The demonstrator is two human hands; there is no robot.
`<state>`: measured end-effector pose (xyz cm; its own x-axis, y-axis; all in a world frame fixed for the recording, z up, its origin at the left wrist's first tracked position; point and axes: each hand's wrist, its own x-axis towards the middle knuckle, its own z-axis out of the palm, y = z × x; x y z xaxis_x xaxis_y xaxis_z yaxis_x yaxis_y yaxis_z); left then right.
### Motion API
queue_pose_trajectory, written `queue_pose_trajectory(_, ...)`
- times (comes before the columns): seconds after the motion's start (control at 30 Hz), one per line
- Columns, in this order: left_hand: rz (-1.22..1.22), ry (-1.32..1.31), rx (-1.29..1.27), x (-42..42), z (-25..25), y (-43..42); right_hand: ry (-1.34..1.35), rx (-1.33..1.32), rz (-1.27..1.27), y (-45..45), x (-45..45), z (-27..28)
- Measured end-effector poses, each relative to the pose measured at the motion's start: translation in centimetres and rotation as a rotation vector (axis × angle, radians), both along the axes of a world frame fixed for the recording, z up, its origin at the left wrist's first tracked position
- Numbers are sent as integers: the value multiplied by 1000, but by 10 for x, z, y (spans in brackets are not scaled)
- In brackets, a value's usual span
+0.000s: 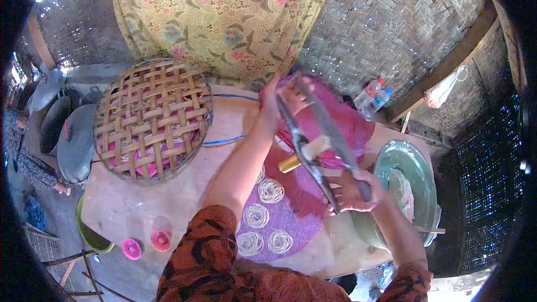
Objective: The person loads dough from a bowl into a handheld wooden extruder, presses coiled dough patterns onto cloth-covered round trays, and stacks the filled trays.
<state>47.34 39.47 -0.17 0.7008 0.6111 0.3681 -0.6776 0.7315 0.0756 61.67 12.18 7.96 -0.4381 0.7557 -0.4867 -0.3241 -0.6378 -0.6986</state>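
Observation:
My left hand (288,98) grips the upper end of a pair of long dark bars (305,148), held tilted above the table. Around their lower ends my right hand (352,191) is closed. Between the bars sits a pale block (316,148) with a yellowish cylinder (290,163) sticking out to the left. Beneath is a round purple mat (302,229) carrying several pale coiled strand rings (256,216). Dark pink woven mesh (352,120) lies behind the bars. Part of the mat is hidden by the tool and my arms.
A woven bamboo basket (152,120) stands at the left on the table (123,207), near two pink moulds (160,240). A green tub (433,179) with pale dough is at right. Two bottles (376,102) stand behind. Another person's hand (62,189) shows at far left.

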Motion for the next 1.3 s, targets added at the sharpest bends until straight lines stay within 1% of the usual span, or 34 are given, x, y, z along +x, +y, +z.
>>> queue_pose_trajectory(0.03,-12,-46,-42,4,-37,19,-4,1,-2,14,4,-10)
queue_pose_trajectory(0.07,-24,-89,-87,8,-67,32,-13,-100,47,26,9,-23)
queue_pose_trajectory(0.1,-26,-89,-88,9,-83,37,-20,-200,97,37,12,-34)
queue_pose_trajectory(0.17,157,6,-163,9,-109,36,-16,-223,54,44,17,-43)
queue_pose_trajectory(0.2,228,30,-174,5,-99,27,-122,-220,39,48,21,-41)
queue_pose_trajectory(0.23,226,34,-180,6,-101,30,-215,-200,18,51,14,-27)
queue_pose_trajectory(0.27,237,-94,-139,8,-100,35,-310,-183,0,54,7,-13)
queue_pose_trajectory(0.3,249,-224,-97,11,-99,42,-310,-188,-1,57,7,-16)
queue_pose_trajectory(0.33,246,-225,-102,9,-89,47,-376,-158,-16,58,8,-19)
queue_pose_trajectory(0.37,210,-234,-20,3,-77,53,-442,-127,-31,58,9,-21)
queue_pose_trajectory(0.4,176,-243,64,-4,-67,56,-425,-74,-40,58,0,-16)
queue_pose_trajectory(0.43,175,-240,63,-9,-61,56,-422,-75,-41,55,-5,-13)
queue_pose_trajectory(0.5,110,-210,22,-18,-48,54,-396,-41,-54,48,-13,-9)
queue_pose_trajectory(0.57,114,-200,-9,-20,-42,37,-358,-31,-20,39,-9,-3)
queue_pose_trajectory(0.63,121,-192,-42,-14,-45,30,-387,-90,49,30,-3,7)
queue_pose_trajectory(0.67,134,-180,-69,-8,-48,28,-428,-120,23,29,-6,19)
queue_pose_trajectory(0.7,145,-170,-96,-4,-48,26,-430,-122,24,29,-2,16)
queue_pose_trajectory(0.77,189,-171,-82,-1,-41,34,-559,-88,23,31,6,7)
queue_pose_trajectory(0.8,161,-171,-29,-3,-36,39,-556,-11,-20,33,-3,9)
queue_pose_trajectory(0.83,134,-170,28,-5,-31,41,-557,-8,-22,34,-6,8)
queue_pose_trajectory(0.87,133,-168,31,-8,-29,42,-523,5,-25,34,-8,4)
queue_pose_trajectory(0.93,115,-113,-71,-17,-21,39,-448,17,-76,31,-16,-2)
queue_pose_trajectory(0.97,115,-107,-67,-19,-19,35,-442,19,-77,28,-17,-3)
queue_pose_trajectory(1.03,162,-54,-77,-23,-26,25,-442,10,-93,23,-16,-4)
queue_pose_trajectory(1.07,164,-53,-79,-21,-30,20,-437,-45,-66,21,-9,-7)
queue_pose_trajectory(1.17,207,-21,-161,-4,-60,21,-476,-76,-55,23,-1,-10)
queue_pose_trajectory(1.2,193,-48,-156,2,-72,26,-499,-73,-24,28,4,-18)
queue_pose_trajectory(1.27,179,-82,-153,9,-82,32,-522,-72,-32,34,10,-44)
queue_pose_trajectory(1.3,159,-102,-90,8,-84,37,-537,-65,-42,37,12,-57)
